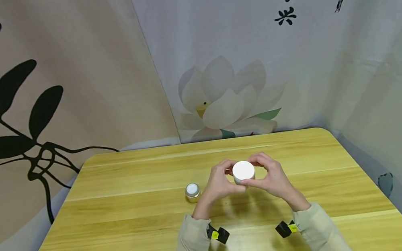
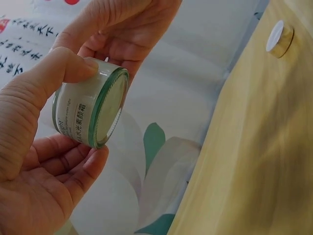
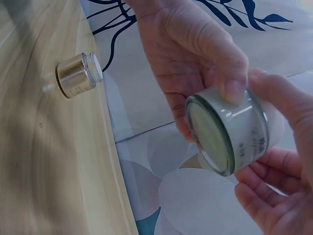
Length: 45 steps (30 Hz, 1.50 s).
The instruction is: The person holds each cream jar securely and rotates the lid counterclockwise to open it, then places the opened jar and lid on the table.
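From where I am standing, a person is holding one white jar point(image 1: 243, 170) with both hands, just right of centre in the lower half of the head frame, above the wooden table point(image 1: 123, 226). The left hand point(image 1: 222, 183) is gripping the jar from the left; its thumb and fingers are standing partly apart, curving round the wall. The right hand point(image 1: 272, 176) is gripping from the right in the same partly spread curl, with its thumb lying across the near rim. The white, round top is facing the head camera. In both wrist views the jar is showing a printed label and a clear, green-tinged base, the latter facing left in the right wrist frame and right in the left wrist frame. A gold-coloured jar point(image 1: 193, 193) with a white top is standing upright on the table, left of the left hand. At the upper right of the left wrist frame, a small white-topped object point(image 2: 280, 39) is resting on the tabletop; I cannot tell what it is. Black wrist devices point(image 1: 223, 235) are protruding near the pale sleeves point(image 1: 194, 239) at the bottom of the head frame. Behind the table, a curtain point(image 1: 213, 27) is displaying a lotus print point(image 1: 224, 99), and dark leaves point(image 1: 13, 85) are filling the upper left.
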Each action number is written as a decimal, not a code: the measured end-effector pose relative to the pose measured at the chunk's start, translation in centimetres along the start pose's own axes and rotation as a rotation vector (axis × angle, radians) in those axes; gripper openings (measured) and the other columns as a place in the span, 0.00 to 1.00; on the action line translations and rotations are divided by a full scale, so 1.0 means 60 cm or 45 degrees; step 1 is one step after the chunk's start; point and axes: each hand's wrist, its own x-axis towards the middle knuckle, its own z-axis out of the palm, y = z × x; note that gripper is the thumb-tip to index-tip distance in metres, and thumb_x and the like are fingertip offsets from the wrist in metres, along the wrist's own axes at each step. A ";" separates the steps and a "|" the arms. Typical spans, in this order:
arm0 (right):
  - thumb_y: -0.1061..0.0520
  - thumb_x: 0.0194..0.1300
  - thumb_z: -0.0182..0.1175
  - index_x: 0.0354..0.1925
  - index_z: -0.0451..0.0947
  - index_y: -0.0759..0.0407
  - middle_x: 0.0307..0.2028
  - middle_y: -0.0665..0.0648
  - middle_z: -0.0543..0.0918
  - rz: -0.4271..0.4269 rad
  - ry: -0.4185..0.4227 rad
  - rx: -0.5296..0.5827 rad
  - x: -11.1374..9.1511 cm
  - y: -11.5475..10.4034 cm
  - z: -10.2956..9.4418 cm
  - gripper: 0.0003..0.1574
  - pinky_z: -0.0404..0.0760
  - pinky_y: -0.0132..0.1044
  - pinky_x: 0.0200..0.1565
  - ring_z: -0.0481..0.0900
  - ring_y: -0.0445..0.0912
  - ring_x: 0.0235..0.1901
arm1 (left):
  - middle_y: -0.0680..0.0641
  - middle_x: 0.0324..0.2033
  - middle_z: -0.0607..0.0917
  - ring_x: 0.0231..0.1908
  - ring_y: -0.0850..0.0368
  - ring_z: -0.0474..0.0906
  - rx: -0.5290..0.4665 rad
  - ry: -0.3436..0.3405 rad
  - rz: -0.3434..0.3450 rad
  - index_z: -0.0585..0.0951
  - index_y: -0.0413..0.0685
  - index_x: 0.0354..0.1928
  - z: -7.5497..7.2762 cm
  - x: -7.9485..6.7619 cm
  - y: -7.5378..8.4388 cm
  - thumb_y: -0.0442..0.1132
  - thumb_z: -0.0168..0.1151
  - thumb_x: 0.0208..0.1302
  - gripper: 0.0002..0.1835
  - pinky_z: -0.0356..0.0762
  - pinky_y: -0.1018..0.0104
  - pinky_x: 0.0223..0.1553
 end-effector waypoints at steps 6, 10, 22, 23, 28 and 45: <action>0.70 0.41 0.73 0.41 0.77 0.70 0.40 0.63 0.78 0.032 -0.057 0.046 -0.004 0.008 -0.003 0.25 0.79 0.38 0.45 0.77 0.51 0.41 | 0.46 0.38 0.81 0.36 0.56 0.76 -0.026 -0.038 -0.008 0.79 0.37 0.45 -0.002 -0.001 0.001 0.32 0.71 0.39 0.24 0.79 0.63 0.40; 0.70 0.45 0.71 0.45 0.76 0.68 0.43 0.62 0.77 0.083 -0.110 0.129 -0.010 0.035 0.000 0.25 0.76 0.34 0.49 0.75 0.47 0.44 | 0.47 0.38 0.81 0.35 0.58 0.75 -0.014 -0.054 -0.017 0.79 0.38 0.44 -0.004 -0.002 0.004 0.32 0.71 0.40 0.24 0.78 0.68 0.40; 0.57 0.36 0.79 0.40 0.73 0.60 0.40 0.53 0.75 0.109 0.018 -0.091 -0.014 0.059 0.014 0.32 0.77 0.50 0.46 0.74 0.48 0.42 | 0.47 0.36 0.80 0.34 0.60 0.74 0.064 -0.028 -0.038 0.79 0.36 0.44 0.000 -0.003 0.004 0.33 0.74 0.36 0.27 0.77 0.72 0.38; 0.58 0.36 0.79 0.40 0.74 0.59 0.40 0.53 0.75 0.100 0.018 -0.096 -0.014 0.058 0.013 0.32 0.77 0.49 0.45 0.74 0.48 0.42 | 0.47 0.36 0.80 0.34 0.60 0.74 0.068 -0.029 -0.031 0.79 0.37 0.44 0.001 -0.003 0.004 0.33 0.74 0.36 0.26 0.77 0.71 0.37; 0.61 0.40 0.77 0.43 0.77 0.60 0.44 0.57 0.77 0.063 -0.046 -0.027 -0.014 0.058 0.004 0.29 0.78 0.45 0.47 0.75 0.49 0.45 | 0.48 0.36 0.80 0.34 0.58 0.75 0.068 -0.036 -0.004 0.79 0.38 0.43 0.001 -0.004 0.000 0.34 0.73 0.38 0.24 0.77 0.71 0.37; 0.60 0.40 0.77 0.43 0.74 0.60 0.43 0.54 0.76 0.135 -0.048 -0.017 -0.020 0.061 0.008 0.31 0.76 0.52 0.49 0.74 0.47 0.46 | 0.47 0.36 0.81 0.34 0.59 0.75 0.056 -0.035 -0.018 0.80 0.37 0.44 0.002 -0.004 -0.001 0.34 0.73 0.37 0.25 0.77 0.71 0.38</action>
